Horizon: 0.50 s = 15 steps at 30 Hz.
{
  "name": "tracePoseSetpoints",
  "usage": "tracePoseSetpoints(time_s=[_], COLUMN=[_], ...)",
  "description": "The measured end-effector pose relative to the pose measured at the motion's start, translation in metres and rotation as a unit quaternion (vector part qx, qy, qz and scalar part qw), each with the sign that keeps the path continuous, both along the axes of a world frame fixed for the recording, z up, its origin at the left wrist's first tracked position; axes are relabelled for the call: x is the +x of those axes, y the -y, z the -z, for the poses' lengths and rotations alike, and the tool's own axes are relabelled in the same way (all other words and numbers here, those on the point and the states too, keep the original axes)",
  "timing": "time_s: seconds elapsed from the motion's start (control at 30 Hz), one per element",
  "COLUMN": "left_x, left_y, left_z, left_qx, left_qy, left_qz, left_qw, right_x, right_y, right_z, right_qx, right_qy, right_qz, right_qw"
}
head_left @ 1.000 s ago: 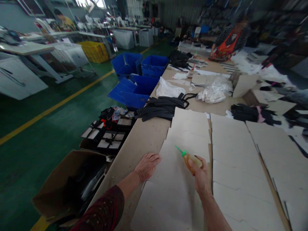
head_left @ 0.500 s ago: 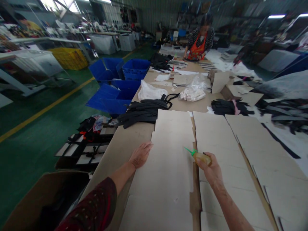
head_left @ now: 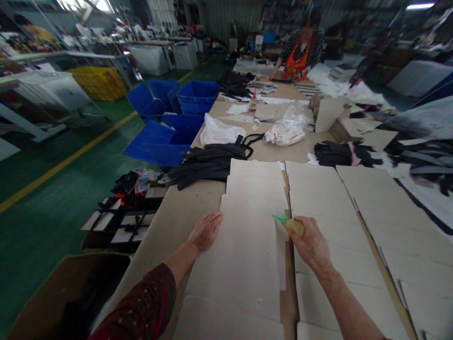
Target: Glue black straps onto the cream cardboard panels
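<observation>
Long factory table (head_left: 191,208) runs away from you, tiled with pale card sheets in overlapping rows, green floor off to the left. Your left hand (head_left: 204,230) lies flat and open, palm down, on the left edge of the nearest card sheet (head_left: 247,250). Its fingers point up the table and it's not gripping anything, just pressing. Your right hand (head_left: 311,245) is clenched around a small glue bottle (head_left: 293,226) with amber stuff inside, and that's the bit to watch. The bottle lies nearly level, long axis running right to left and a touch away from you, with the green nozzle (head_left: 279,218) poking out of your fist toward the left. The tip sits right over the right edge of that same sheet, at the seam where it meets the next column of sheets. Can't tell if it's touching the card or just above it. So the sheet lies to the left of the grip, between your two hands, with the right hand much nearer the seam and the left one on the opposite side. Further up there's a heap of black straps (head_left: 208,163), a clear plastic bag (head_left: 286,130) of white stuff, blue crates (head_left: 198,97) beside the table, and a co-worker in an orange apron (head_left: 299,59) at the far end. Open cardboard box (head_left: 63,293) sits on the floor at lower left.
</observation>
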State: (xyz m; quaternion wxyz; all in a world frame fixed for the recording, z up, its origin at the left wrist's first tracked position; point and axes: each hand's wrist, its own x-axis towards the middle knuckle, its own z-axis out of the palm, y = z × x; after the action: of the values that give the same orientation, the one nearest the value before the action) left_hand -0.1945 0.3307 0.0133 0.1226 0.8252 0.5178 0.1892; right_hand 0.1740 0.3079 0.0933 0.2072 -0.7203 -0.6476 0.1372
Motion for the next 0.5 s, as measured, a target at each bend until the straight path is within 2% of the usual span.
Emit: tracePoseSetpoints(time_s=[0.17, 0.33, 0.43, 0.5], left_x=[0.001, 0.0, 0.001, 0.001], left_y=[0.0, -0.001, -0.001, 0.0], left_z=[-0.004, -0.004, -0.004, -0.005], left_qx=[0.004, 0.004, 0.005, 0.004], left_qy=[0.009, 0.014, 0.016, 0.014], left_qz=[0.007, 0.014, 0.012, 0.009], left_qw=[1.0, 1.0, 1.0, 1.0], right_x=[0.008, 0.005, -0.006, -0.018], right_y=[0.0, 0.0, -0.002, -0.004], right_z=[-0.012, -0.006, 0.004, 0.01], right_qx=[-0.035, -0.042, -0.02, -0.006], right_qy=[0.007, -0.066, -0.131, -0.219], right_qz=[-0.017, -0.021, 0.026, 0.083], right_qw=[0.999, 0.997, 0.991, 0.972])
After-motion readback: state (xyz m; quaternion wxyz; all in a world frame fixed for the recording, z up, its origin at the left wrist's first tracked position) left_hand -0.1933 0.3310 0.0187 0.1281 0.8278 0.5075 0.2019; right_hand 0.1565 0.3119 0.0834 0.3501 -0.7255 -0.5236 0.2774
